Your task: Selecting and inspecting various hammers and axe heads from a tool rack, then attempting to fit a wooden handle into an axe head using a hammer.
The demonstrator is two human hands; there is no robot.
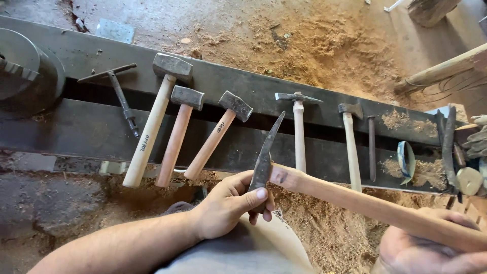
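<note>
My left hand (231, 203) grips the dark, pointed metal head (264, 155) of a pick-like hammer at the end of a long wooden handle (365, 203). The handle slants down to the right, where its far end rests in my right hand (426, 248), fingers wrapped under it. Both hands hold the tool above my lap, just in front of the metal bed.
Several hammers lie in a row on a dark metal lathe bed (81, 132): three sledge-type ones (172, 68) on the left, two lighter ones (298, 97) to the right. A T-handled key (122, 96), a chuck (20, 71), tape roll (406, 161) and sawdust surround them.
</note>
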